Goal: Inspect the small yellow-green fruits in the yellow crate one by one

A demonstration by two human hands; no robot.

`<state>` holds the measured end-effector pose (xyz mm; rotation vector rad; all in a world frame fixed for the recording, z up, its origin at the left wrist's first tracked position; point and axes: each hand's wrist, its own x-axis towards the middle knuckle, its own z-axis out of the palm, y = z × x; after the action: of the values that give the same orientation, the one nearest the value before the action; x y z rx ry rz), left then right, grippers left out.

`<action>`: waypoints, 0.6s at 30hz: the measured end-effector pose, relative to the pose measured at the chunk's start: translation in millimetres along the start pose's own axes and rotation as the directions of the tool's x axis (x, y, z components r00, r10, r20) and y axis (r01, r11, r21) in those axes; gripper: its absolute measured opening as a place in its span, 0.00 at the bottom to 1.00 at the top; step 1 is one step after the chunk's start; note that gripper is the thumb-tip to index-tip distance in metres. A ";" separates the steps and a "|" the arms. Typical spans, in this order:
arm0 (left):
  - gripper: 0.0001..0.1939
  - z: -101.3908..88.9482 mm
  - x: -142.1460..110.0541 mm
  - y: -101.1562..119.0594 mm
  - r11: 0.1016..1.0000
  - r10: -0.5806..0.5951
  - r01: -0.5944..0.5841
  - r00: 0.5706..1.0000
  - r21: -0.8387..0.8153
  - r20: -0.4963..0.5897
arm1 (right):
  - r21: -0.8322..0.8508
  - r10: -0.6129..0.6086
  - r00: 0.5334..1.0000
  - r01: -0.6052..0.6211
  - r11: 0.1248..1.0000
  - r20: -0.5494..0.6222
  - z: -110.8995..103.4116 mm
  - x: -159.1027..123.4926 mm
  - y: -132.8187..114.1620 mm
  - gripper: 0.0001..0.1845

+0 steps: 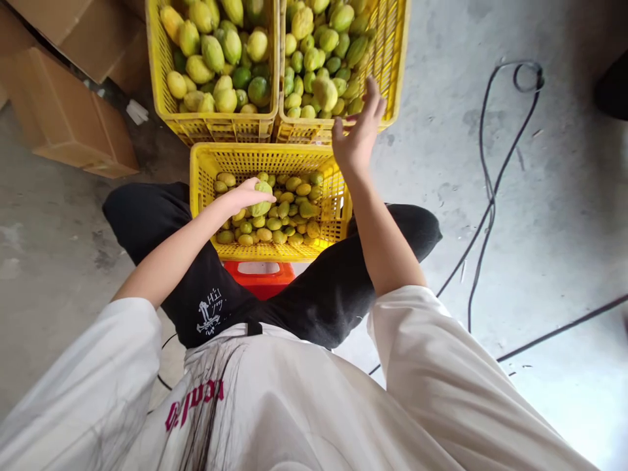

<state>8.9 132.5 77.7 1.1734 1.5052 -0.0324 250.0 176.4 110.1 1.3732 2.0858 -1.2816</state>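
Observation:
My left hand [243, 195] is closed around a green-yellow lemon [261, 200], above the near yellow crate [196, 176]. Smaller green and yellow lemons [277, 222] lie in that crate below it. Over the front edge of the far right crate [400, 59], my right hand [360, 140] is open, its fingers spread and nothing in them. Just left of those fingers is a pale yellow lemon [324, 93]; whether it rests on the pile or is in the air, I cannot tell. More lemons fill much of the far right crate.
A far left yellow crate [157, 72] holds larger lemons. Cardboard boxes [73, 111] stand at the left. Beneath the near crate shows a red plastic stool or box [260, 284], between my knees. A looped black cable [493, 196] lies on the concrete floor at the right.

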 end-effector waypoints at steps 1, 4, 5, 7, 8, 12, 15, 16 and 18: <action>0.35 -0.8 0.1 -0.5 0.999 0.024 -0.024 1.000 0.026 0.007 | -0.009 -0.007 0.999 0.007 1.000 -0.031 -2.1 2.1 -1.0 0.38; 0.36 -5.0 -0.8 -0.7 0.980 0.075 -0.084 0.995 0.178 0.060 | -0.028 -0.016 0.993 0.012 1.000 -0.117 0.8 10.3 -2.2 0.39; 0.36 -6.3 -2.1 -0.2 0.959 0.083 -0.109 0.990 0.262 0.110 | -0.033 -0.015 0.989 0.010 0.999 -0.145 4.0 13.3 -1.3 0.39; 0.32 -6.7 -6.4 0.9 0.880 0.047 -0.171 0.960 0.443 0.276 | -0.039 0.011 0.982 -0.018 0.999 -0.187 12.3 18.6 1.4 0.37; 0.29 -5.3 -9.2 1.1 0.829 -0.011 -0.201 0.927 0.521 0.375 | -0.044 0.043 0.983 -0.051 0.998 -0.176 16.9 20.6 2.8 0.35; 0.18 6.5 -19.3 0.2 0.724 -0.300 -0.199 0.772 0.661 0.560 | -0.165 0.236 0.972 -0.234 0.958 -0.009 31.0 23.2 4.8 0.26; 0.26 3.9 -22.0 7.0 0.709 -0.227 -0.116 0.896 0.695 0.382 | -0.223 0.250 0.967 -0.254 0.941 -0.047 33.4 22.4 5.4 0.27; 0.33 -2.0 -23.5 12.3 0.719 -0.120 -0.088 0.961 0.690 0.247 | -0.216 0.228 0.970 -0.240 0.946 -0.079 33.0 22.5 5.8 0.29; 0.43 -20.5 -30.4 26.3 0.782 0.175 -0.070 0.978 0.620 -0.110 | -0.190 0.175 0.975 -0.200 0.961 -0.138 31.9 23.2 6.6 0.31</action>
<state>6.2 138.6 122.3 1.8357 1.6083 -0.3748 238.5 164.0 73.9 1.5447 2.0390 -0.9044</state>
